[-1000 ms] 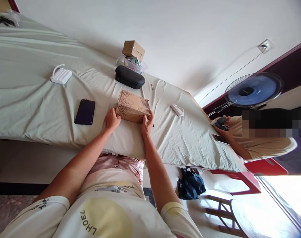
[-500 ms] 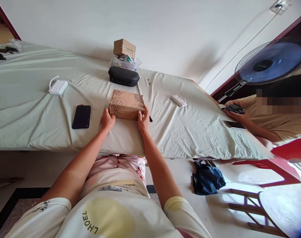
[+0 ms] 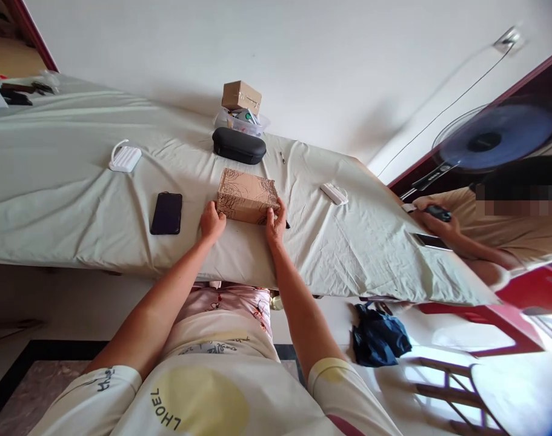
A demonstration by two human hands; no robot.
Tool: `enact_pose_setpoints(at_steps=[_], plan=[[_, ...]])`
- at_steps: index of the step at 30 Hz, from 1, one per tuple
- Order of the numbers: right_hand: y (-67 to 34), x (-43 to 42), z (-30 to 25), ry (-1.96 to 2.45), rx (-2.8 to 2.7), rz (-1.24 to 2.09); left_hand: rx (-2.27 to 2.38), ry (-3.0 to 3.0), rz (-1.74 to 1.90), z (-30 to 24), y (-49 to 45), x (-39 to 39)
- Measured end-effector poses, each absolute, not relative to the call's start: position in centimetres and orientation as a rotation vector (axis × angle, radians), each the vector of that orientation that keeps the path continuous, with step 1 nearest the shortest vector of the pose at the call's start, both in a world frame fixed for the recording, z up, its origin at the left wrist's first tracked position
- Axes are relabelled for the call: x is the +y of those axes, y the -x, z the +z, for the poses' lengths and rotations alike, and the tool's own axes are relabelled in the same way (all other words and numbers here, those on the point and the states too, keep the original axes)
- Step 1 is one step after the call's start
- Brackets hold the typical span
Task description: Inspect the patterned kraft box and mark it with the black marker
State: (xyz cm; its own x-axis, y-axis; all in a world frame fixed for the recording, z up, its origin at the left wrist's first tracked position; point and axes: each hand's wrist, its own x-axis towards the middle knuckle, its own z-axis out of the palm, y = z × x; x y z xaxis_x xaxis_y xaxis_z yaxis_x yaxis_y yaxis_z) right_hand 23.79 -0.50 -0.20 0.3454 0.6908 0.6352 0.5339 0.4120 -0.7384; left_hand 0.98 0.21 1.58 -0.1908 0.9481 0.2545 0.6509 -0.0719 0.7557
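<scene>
Here, the left hand (image 3: 212, 221) and right hand (image 3: 276, 226), partly closed, grip the box (image 3: 247, 195) at its two ends. It is between the front edge of the table (image 3: 321, 260) and the case (image 3: 239, 146).

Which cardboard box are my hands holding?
The patterned box, marked with dark swirls, between your left hand and right hand. The other, a plainer brown box, sits farther back by the wall.

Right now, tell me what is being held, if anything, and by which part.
The patterned cardboard box, by its two ends: the left fingers at its left end, the right fingers at its right, both near the front corners.
</scene>
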Motion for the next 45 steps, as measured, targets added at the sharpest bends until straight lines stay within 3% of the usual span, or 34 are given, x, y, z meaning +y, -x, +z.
enact_pose_setpoints(at_steps=[45], plan=[[-23.5,-0.1,-0.1,1.277,-1.356,0.097,1.874,-1.705,1.14,1.2,-1.0,0.3]])
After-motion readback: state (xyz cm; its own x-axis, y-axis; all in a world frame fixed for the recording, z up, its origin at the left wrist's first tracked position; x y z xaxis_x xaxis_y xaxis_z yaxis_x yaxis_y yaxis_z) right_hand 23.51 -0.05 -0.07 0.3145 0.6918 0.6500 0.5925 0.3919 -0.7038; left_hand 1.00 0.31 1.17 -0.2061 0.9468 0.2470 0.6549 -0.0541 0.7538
